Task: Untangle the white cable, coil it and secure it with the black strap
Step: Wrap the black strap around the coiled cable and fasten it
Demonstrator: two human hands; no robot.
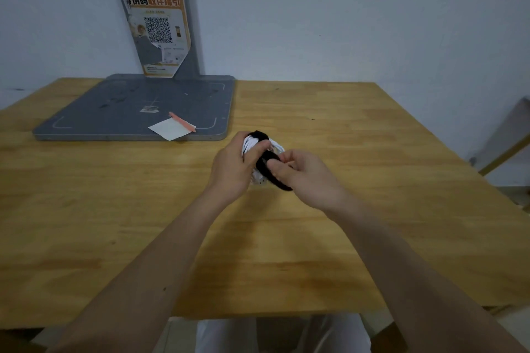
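Above the wooden table point(315, 238), left hand point(232, 169) grips coiled white cable point(252, 144); right hand point(304, 172) pinches black strap point(269, 156).

Torn orange poster point(158, 34) on grey stand point(187, 46), headline partly readable "份码 取件指引", QR code point(158, 29) beneath

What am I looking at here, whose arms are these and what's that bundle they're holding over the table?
There is no machine here. The single picture comes from a camera worn on a person's head, looking forward and down, so the two bare arms are that person's own. The left hand grips a coiled white cable, while the right hand pinches a black strap that runs around the coil. Both are held just above a light wooden table. Further back on the table lies a flat grey stand base, carrying a white paper slip and a thin orange pen-like stick. A torn orange poster with a QR code hangs on the stand's upright.
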